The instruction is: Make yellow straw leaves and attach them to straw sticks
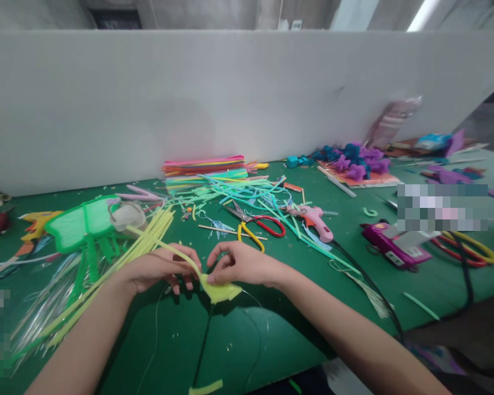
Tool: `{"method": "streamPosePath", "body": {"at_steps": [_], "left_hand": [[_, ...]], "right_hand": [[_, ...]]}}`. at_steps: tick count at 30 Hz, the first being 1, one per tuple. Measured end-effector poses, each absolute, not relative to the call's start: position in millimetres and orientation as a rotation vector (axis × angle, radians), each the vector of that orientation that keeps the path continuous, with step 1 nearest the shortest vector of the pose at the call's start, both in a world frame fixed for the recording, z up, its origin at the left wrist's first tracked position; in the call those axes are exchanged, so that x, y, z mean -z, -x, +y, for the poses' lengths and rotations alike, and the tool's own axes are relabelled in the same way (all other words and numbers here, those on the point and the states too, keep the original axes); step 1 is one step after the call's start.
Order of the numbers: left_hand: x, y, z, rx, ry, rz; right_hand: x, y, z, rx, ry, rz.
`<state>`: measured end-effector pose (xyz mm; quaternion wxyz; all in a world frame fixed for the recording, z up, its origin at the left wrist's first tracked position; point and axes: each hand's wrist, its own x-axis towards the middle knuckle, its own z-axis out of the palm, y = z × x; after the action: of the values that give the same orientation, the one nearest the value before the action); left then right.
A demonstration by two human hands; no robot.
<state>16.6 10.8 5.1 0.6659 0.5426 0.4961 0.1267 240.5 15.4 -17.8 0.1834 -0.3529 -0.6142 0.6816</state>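
Note:
In the middle of the head view, my right hand pinches the top edge of a small folded yellow piece, fuzzy-looking, between thumb and index finger. My left hand is curled around a yellow pipe cleaner that runs from the upper left down to that piece. The left thumb is mostly hidden. Thin clear thread trails from the piece's right side. Scissors with red and yellow handles lie just beyond my hands, blades open.
Yellow pipe cleaners and a green fuzzy shape lie at left. A pink glue gun, its black cord, and a purple device are at right. Colourful pipe cleaners pile by the white partition.

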Motion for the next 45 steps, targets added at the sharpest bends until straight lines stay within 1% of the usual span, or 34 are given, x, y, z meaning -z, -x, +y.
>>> {"method": "streamPosePath", "body": {"at_steps": [6,13,24,29,33,35,41,45], "left_hand": [[-7,-20,12,-0.135,-1.299,1.090],[-13,-23,10,-0.174,-1.424,1.052],[-6,-30,10,-0.226,-1.415,1.060],[-5,-24,12,-0.263,-1.358,1.055],[-3,-6,21,-0.453,-1.248,1.143],[0,3,27,-0.588,-1.149,1.206],[4,-2,32,-0.931,-1.043,1.284],[3,-12,28,-0.956,-1.098,1.259]], "right_hand": [[19,-241,15,-1.914,0.967,-1.747],[18,-241,15,-1.941,0.971,-1.732],[24,-242,17,-1.918,0.964,-1.725],[18,-242,18,-1.890,0.988,-1.683],[12,-246,21,-2.062,0.979,-1.585],[11,-248,24,-2.075,0.988,-1.512],[17,-248,34,-1.860,1.031,-1.321],[20,-248,36,-1.719,1.011,-1.323]]}}
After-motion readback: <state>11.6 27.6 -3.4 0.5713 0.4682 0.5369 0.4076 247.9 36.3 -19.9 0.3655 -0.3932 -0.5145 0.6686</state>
